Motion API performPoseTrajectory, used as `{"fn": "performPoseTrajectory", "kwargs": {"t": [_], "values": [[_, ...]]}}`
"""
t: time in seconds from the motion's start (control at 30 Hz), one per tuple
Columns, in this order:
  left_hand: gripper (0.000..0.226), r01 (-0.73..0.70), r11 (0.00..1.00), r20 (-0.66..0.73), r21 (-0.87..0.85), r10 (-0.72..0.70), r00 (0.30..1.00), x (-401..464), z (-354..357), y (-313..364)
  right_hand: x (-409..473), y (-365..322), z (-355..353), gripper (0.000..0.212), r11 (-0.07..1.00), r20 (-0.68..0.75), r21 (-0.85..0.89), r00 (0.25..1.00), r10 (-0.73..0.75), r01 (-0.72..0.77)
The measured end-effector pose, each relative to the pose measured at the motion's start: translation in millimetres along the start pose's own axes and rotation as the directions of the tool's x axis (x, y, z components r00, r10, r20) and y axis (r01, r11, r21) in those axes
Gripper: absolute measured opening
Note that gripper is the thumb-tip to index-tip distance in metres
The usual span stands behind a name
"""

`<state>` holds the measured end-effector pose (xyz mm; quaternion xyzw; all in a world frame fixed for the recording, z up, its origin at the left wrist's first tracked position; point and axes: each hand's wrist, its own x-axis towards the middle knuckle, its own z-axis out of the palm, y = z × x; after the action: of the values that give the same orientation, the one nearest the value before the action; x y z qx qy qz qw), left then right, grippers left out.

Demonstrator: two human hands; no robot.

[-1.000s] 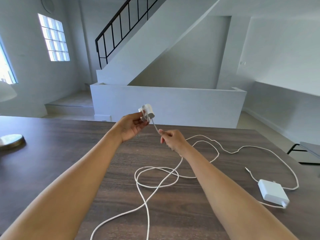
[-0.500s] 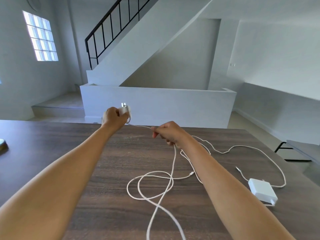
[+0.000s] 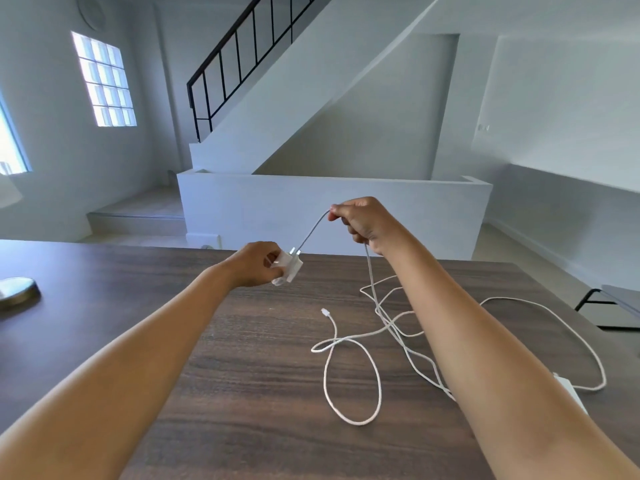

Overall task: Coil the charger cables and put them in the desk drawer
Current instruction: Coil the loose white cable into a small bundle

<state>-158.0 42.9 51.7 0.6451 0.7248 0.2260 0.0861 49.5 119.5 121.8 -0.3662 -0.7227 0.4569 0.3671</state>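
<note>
My left hand [image 3: 254, 263] grips a small white charger plug [image 3: 289, 266] just above the dark wooden desk [image 3: 242, 393]. Its white cable [image 3: 349, 386] rises from the plug to my right hand [image 3: 363, 220], which pinches it higher up and to the right. From there the cable drops to the desk and lies in loose loops, ending in a free connector [image 3: 325, 311]. A second white power brick [image 3: 571, 393] lies at the right, mostly hidden behind my right forearm, with its own thin cable [image 3: 568, 327] curving around it. No drawer is in view.
A round brass lamp base [image 3: 17, 292] stands on the desk's left edge. Beyond the desk are a low white wall [image 3: 311, 209] and a staircase with a black railing [image 3: 242, 57]. A black-framed bench [image 3: 616, 306] stands off the desk's right side.
My left hand has come down toward the desk with the plug. My right hand has risen above it, drawing the cable up, and the loops have shifted right.
</note>
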Motion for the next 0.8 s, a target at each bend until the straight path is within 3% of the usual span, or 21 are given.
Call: {"fn": "performPoseTrajectory", "kwargs": {"t": [0.1, 0.17, 0.3, 0.4, 0.5, 0.63, 0.73, 0.8], "values": [[0.026, -0.038, 0.993, 0.209, -0.112, 0.061, 0.976, -6, -8, 4, 11, 8, 1, 0.032, 0.999, -0.084, -0.042, 0.996, -0.003, -0.001], [0.03, -0.006, 0.946, 0.308, -0.324, 0.112, 0.945, -14, -13, 10, 15, 15, 2, 0.034, 0.999, -0.13, -0.044, 0.991, 0.013, -0.019], [0.061, 0.163, 0.685, 0.416, -0.71, 0.221, 0.882, -25, -24, 14, 16, 29, 6, 0.034, 0.997, -0.168, -0.039, 0.984, 0.064, -0.071], [0.073, 0.209, 0.475, 0.355, -0.855, 0.243, 0.903, -23, -27, 7, 13, 40, 13, 0.032, 0.996, -0.151, -0.038, 0.986, 0.075, -0.082], [0.056, 0.182, 0.256, 0.235, -0.949, 0.195, 0.952, -22, -26, 5, 6, 48, 21, 0.029, 0.994, -0.099, -0.015, 0.989, 0.108, -0.11], [0.019, 0.08, 0.096, 0.08, -0.992, -0.003, 0.997, -23, -25, 18, -7, 55, 36, 0.031, 0.99, -0.034, -0.024, 0.99, 0.138, -0.139], [0.015, 0.033, -0.079, 0.044, -0.996, -0.142, 0.989, -19, -29, 23, -17, 61, 45, 0.034, 0.984, 0.048, -0.081, 0.986, 0.16, -0.156], [0.013, 0.009, -0.126, 0.039, -0.992, -0.241, 0.97, -14, -34, 23, -24, 62, 49, 0.036, 0.982, 0.104, -0.106, 0.981, 0.165, -0.154]]}}
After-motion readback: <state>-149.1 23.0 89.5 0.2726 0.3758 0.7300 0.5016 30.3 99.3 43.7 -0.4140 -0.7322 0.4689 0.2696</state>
